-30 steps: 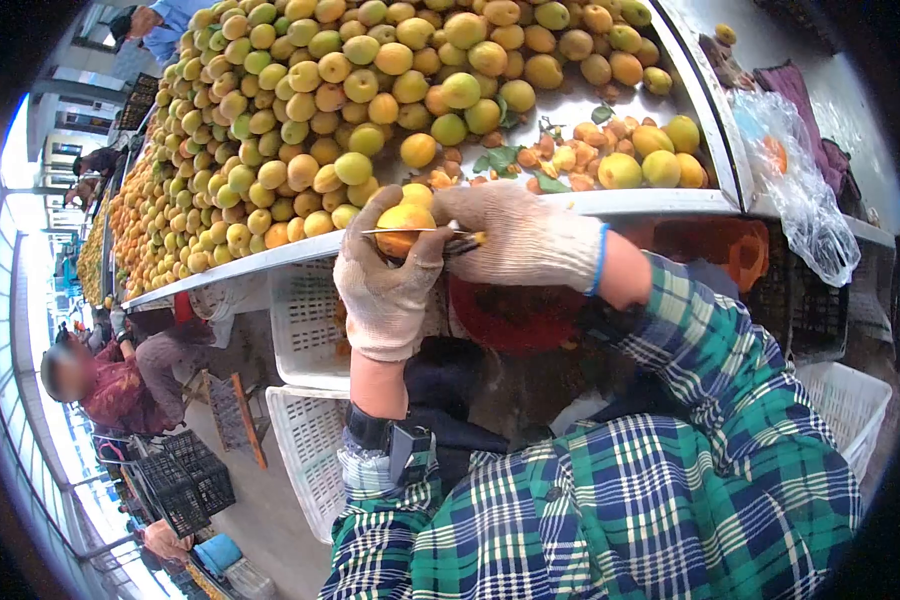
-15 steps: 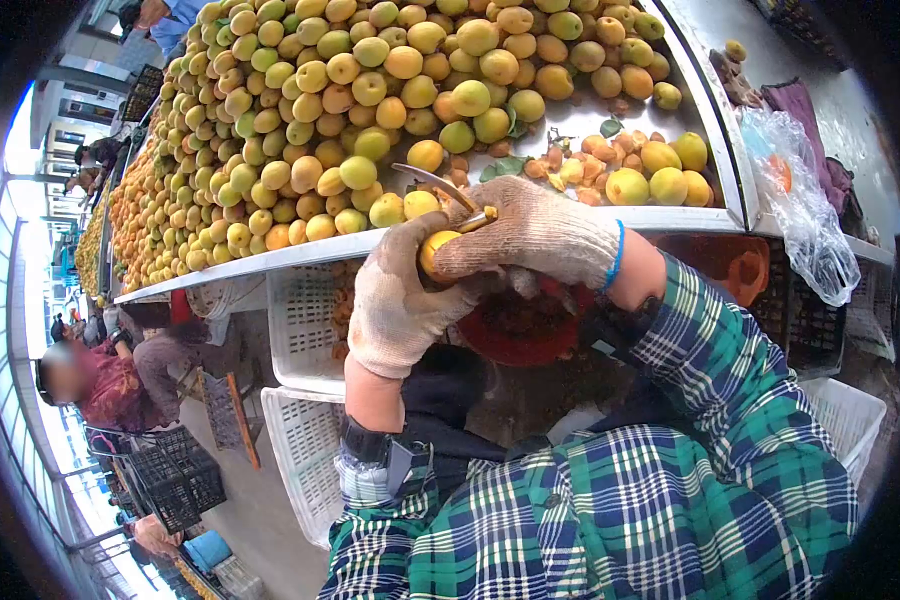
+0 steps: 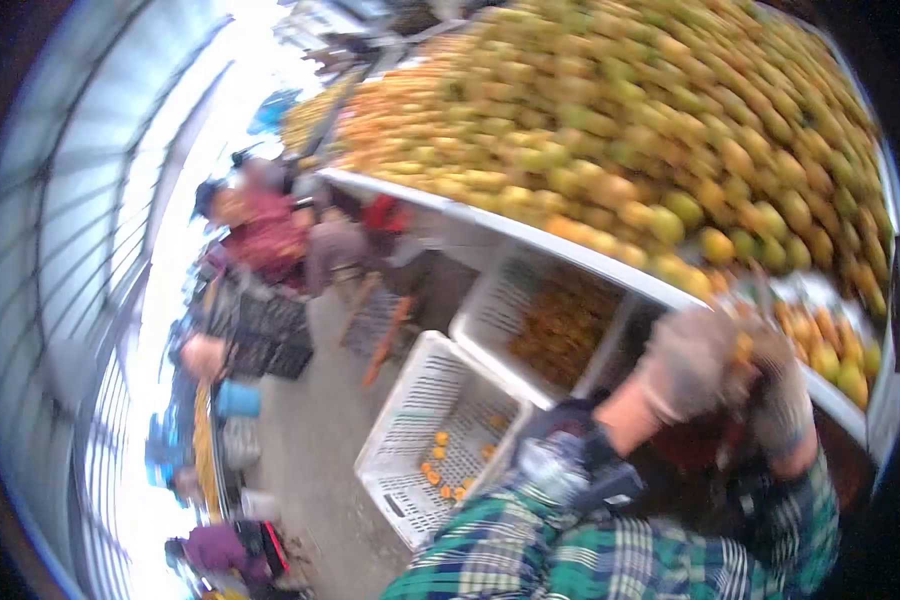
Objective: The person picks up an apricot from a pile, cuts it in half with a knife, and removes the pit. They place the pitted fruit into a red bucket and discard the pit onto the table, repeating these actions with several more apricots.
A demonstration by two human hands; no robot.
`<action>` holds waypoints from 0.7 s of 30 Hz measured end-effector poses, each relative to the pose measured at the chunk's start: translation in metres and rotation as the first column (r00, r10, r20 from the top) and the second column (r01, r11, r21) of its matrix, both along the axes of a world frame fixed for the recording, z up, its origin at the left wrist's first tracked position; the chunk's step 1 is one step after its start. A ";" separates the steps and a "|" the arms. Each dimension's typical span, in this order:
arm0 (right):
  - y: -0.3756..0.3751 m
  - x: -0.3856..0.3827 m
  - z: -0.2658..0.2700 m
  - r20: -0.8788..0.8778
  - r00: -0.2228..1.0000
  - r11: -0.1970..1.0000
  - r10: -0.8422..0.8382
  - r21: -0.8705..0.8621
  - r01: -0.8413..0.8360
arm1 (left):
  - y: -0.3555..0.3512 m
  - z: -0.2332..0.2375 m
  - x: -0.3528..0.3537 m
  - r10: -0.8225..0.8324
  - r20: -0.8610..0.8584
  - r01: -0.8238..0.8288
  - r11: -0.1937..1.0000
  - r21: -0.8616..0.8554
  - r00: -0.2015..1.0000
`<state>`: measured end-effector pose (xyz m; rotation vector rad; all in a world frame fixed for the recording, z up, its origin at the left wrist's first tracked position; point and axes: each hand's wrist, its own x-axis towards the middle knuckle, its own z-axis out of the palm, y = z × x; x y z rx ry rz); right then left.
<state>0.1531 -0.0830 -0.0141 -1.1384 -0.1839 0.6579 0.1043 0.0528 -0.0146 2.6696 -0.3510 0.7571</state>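
Both hands wear pale, stained gloves and meet near the edge of the metal table (image 3: 610, 270), at the right of the blurred view. My left hand (image 3: 687, 362) is closed round something orange, most likely a fruit (image 3: 743, 347). Close against it, my right hand (image 3: 778, 385) has its fingers bent inward; what it holds is smeared by motion. Behind them a big heap of yellow-green fruit (image 3: 610, 120) covers the table. Smaller orange pieces (image 3: 805, 325) lie beside whole fruit at the table's near right.
Below the table stands a white crate (image 3: 485, 300) of orange pieces; a second white crate (image 3: 390, 470), with several pieces inside, is on the floor. Further left are a seated person (image 3: 265, 235), black crates (image 3: 265, 335), a blue bucket (image 3: 237, 399) and another person (image 3: 220, 550).
The view has swung left, so the hands and table appear further right and the floor crates show more fully. The hands remain together; the curved knife seen before is no longer clear.
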 end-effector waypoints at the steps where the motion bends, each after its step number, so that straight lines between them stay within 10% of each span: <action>1: -0.010 0.008 -0.029 0.349 0.937 0.988 0.028 -0.150 0.026 | 0.003 0.006 0.000 -0.008 0.058 0.013 0.997 -0.075 0.998; 3: -0.009 0.015 -0.031 0.675 0.733 0.952 0.078 -0.268 0.145 | 0.007 0.015 -0.001 -0.030 0.149 0.055 0.985 -0.166 0.988; 4: -0.004 0.013 -0.017 0.220 0.975 0.998 0.035 -0.052 -0.024 | 0.006 0.013 0.002 -0.007 0.109 0.026 0.984 -0.175 0.994; 5: -0.002 0.009 -0.009 -0.297 0.947 0.976 0.119 0.212 -0.056 | 0.006 0.010 0.003 0.009 0.063 0.003 0.982 -0.187 0.998; 6: -0.003 0.008 -0.013 -0.292 0.949 0.976 0.122 0.209 -0.061 | 0.007 0.012 0.002 0.013 0.069 0.000 0.982 -0.191 0.998; 8: -0.007 0.008 -0.026 0.400 0.897 0.944 0.188 -0.327 -0.052 | 0.007 0.012 0.000 0.030 0.034 -0.022 0.975 -0.221 0.999; 9: 0.013 -0.003 0.000 -0.342 0.937 0.980 0.076 0.197 -0.007 | 0.004 0.012 0.002 0.029 0.031 -0.021 0.973 -0.228 0.999; 11: 0.008 -0.005 -0.020 -0.408 0.904 0.976 0.126 0.213 -0.040 | -0.003 0.012 0.007 0.088 0.143 0.004 0.837 -0.548 0.986; 14: 0.014 -0.010 -0.012 -0.482 0.864 0.980 0.148 0.186 -0.064 | 0.001 0.018 0.004 0.072 0.080 -0.018 0.845 -0.534 0.994; 17: 0.022 -0.013 -0.009 -0.548 0.824 0.987 -0.144 -0.018 0.160 | 0.004 0.015 0.007 0.011 -0.001 -0.008 0.653 -0.758 1.000; 21: 0.023 -0.011 -0.011 -0.328 0.940 0.995 -0.095 -0.044 0.085 | 0.009 0.008 0.009 -0.129 -0.092 -0.024 0.451 -0.892 0.987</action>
